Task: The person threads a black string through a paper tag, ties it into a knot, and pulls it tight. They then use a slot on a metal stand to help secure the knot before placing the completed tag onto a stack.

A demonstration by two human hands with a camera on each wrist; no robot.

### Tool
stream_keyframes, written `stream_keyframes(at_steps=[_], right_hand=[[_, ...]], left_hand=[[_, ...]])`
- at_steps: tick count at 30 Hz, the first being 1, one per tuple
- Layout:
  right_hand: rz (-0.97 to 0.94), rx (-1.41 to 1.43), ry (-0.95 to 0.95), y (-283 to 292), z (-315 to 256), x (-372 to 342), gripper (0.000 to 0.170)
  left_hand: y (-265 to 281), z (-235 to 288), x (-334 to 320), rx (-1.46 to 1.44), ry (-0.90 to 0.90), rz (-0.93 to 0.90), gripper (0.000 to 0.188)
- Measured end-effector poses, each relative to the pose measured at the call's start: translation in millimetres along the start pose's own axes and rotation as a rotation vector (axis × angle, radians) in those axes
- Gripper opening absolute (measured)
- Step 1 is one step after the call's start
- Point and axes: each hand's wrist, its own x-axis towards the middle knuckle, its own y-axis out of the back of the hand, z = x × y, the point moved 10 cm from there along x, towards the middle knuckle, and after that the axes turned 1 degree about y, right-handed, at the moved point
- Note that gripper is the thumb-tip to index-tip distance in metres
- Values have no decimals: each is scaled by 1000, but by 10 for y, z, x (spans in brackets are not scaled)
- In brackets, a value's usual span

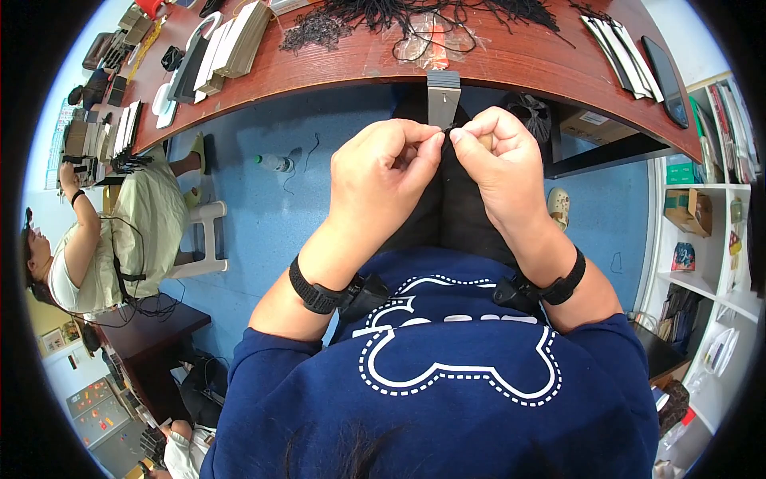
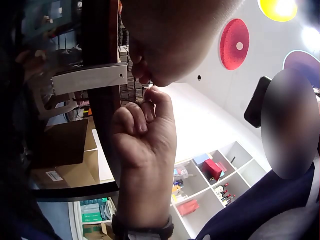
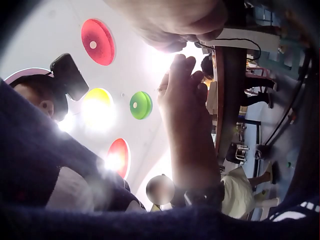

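Observation:
My left hand and right hand meet fingertip to fingertip in front of the table edge. Thumb and forefinger of each pinch a thin black cord, a loop of which shows in the right wrist view. Only a dark speck of it shows between the fingertips in the head view. Just beyond the fingers, a stack of pale grey card tags juts out at the table edge. A small hole shows near the tag's end in the left wrist view, close by my fingers.
On the reddish-brown table lie a heap of black cords, a clear plastic bag, tag stacks and a phone-like dark slab. A bottle lies on the floor. Another person sits at left.

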Motion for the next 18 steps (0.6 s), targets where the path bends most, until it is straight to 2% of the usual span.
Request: stream_keyframes(at_steps=[6, 10, 15, 17, 18], right_hand=[[-2, 2, -7, -2, -21, 0, 7], [-38, 47, -100, -29, 53, -2, 3], [-54, 88, -160, -12, 117, -10, 7], [-169, 269, -210, -81, 149, -22, 9], [-169, 269, -210, -97, 144, -27, 9]], left_hand=[[-14, 35, 8, 20, -20, -11, 6], [-9, 47, 8, 28, -47, -20, 7], [-23, 63, 30, 63, -93, -100, 6], [-69, -116, 27, -107, 55, -160, 7], [-65, -91, 36, -107, 55, -160, 7]])
